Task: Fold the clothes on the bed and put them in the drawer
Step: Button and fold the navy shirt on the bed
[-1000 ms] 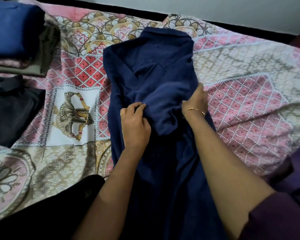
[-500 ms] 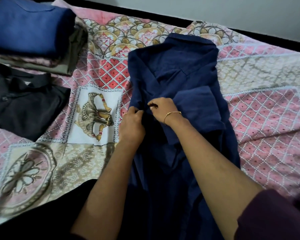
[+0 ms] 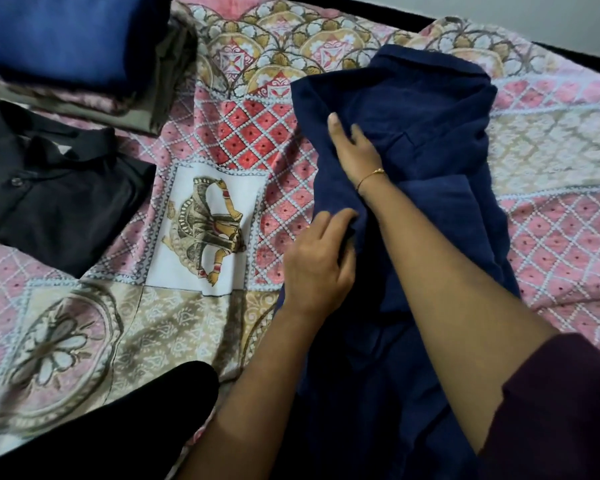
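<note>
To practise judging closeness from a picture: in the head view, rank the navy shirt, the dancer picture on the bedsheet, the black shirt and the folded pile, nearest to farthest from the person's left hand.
From the left hand:
1. Navy shirt, touching its fingers.
2. Dancer picture, just left on the bedsheet.
3. Black shirt, farther left.
4. Folded pile, far upper-left corner.

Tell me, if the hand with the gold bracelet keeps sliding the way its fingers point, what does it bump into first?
The right hand points up-left across the navy shirt. It would probably cross the shirt's left edge first, then reach the patterned bedsheet.
</note>
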